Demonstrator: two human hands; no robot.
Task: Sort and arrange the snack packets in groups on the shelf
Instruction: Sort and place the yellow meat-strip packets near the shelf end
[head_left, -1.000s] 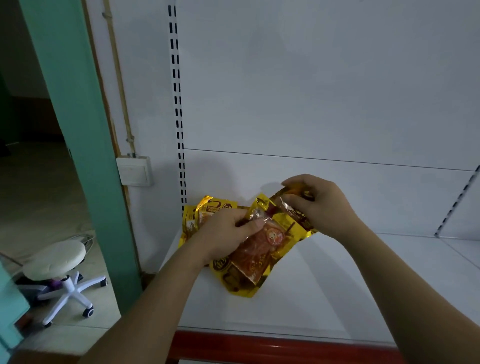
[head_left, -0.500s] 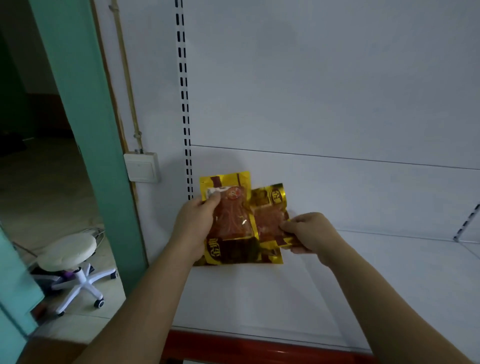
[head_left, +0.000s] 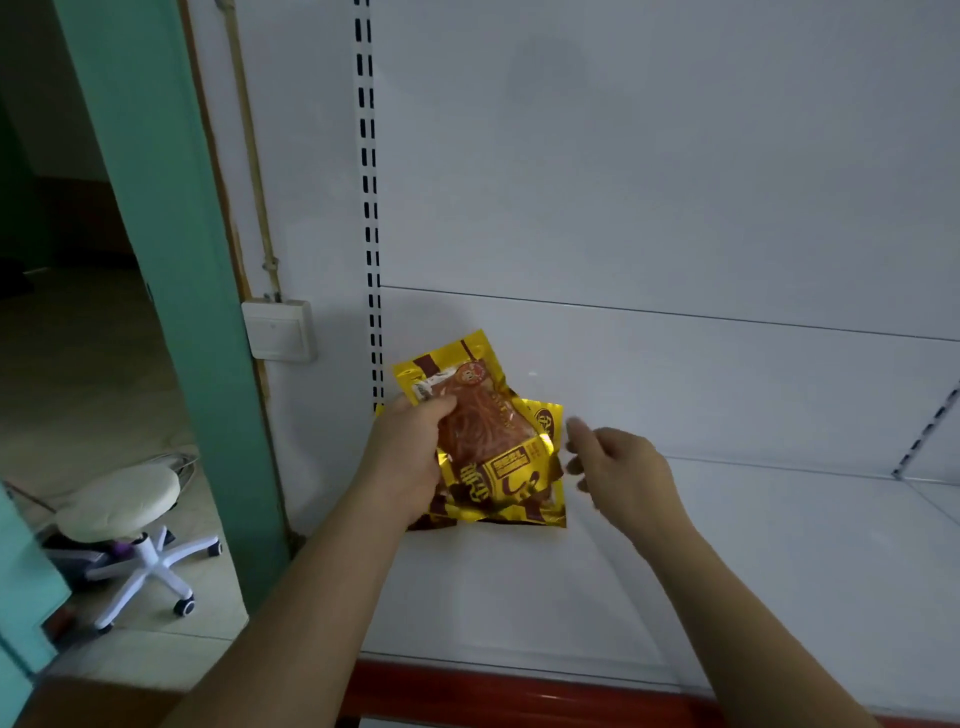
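Yellow-gold snack packets (head_left: 488, 447) with reddish contents stand upright at the far left back of the white shelf (head_left: 675, 571), leaning against the back panel. My left hand (head_left: 410, 457) grips the front packet along its left side, thumb on its face. A second packet (head_left: 548, 423) peeks out behind it on the right. My right hand (head_left: 618, 467) hovers just right of the packets, fingers loosely spread, holding nothing and apart from them.
The shelf has a red front edge (head_left: 519, 696) and a slotted upright (head_left: 369, 208) at its left. A green door frame (head_left: 171, 260), a wall switch (head_left: 278, 335) and a white wheeled stool (head_left: 130, 525) on the floor lie to the left.
The packets went from lying tilted to standing against the back panel. My right hand let go of the right packet and drew away to the right; my left hand keeps hold.
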